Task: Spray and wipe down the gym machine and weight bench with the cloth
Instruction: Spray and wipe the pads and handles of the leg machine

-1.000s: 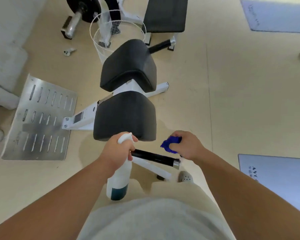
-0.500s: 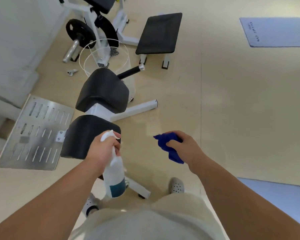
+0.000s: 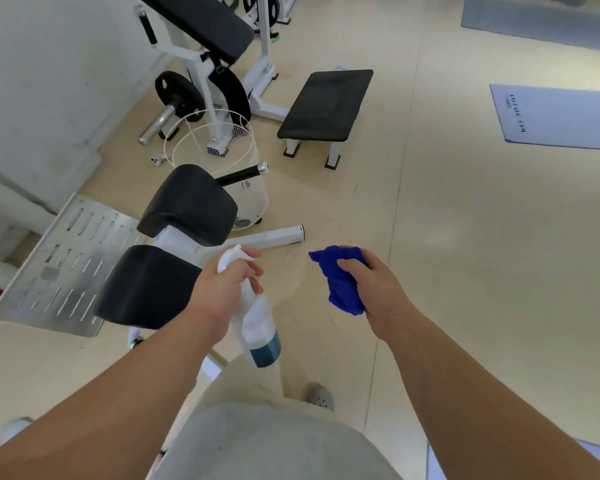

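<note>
My left hand [image 3: 222, 289] grips a white spray bottle [image 3: 257, 323] with a teal base, its nozzle pointing away from me. My right hand [image 3: 371, 289] holds a crumpled blue cloth [image 3: 340, 282] above bare floor. The gym machine sits at the left, with a near black pad [image 3: 146, 285] beside my left hand and a far black pad [image 3: 191, 206] behind it, on a white frame [image 3: 271, 237]. A low black weight bench [image 3: 326, 105] stands further back on white legs.
A white wire basket [image 3: 219, 157] stands behind the far pad. A slotted metal footplate [image 3: 63, 265] lies at the left by the wall. A plate-loaded machine [image 3: 201, 64] stands at the back left. Grey mats [image 3: 561, 116] lie at the right. My shoe [image 3: 319, 396] is below.
The view has shifted so the machine now lies left of my hands. Both hands came off the padded machine and its handle and now hover over the floor, still holding bottle and cloth.
</note>
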